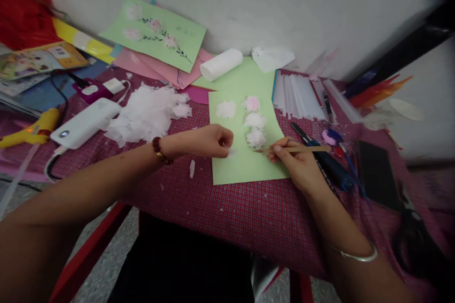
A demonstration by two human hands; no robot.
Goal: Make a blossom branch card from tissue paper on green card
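Observation:
My left hand point(217, 141) is closed over the left part of a light green paper sheet point(227, 170). A faint whitish piece of tissue point(232, 153) shows at its fingertips, mostly hidden. My right hand point(289, 154) grips a thin wooden stick point(307, 149), its pointed end toward the left over the sheet. Just above that tip, ruffled tissue flowers point(256, 137) stand in a column, the top one pinkish. A separate white flower point(226, 109) sits to their left. A heap of loose white tissue pieces point(142, 111) lies left of the sheet.
At left are a yellow glue gun point(44, 125), a white power bank point(85, 123) and cables. Behind lie a finished green flower card point(159, 33), a white roll point(222, 64) and glue sticks point(296, 97). A blue-handled cutter point(330, 165), phone point(378, 175) and scissors point(412, 232) are at right.

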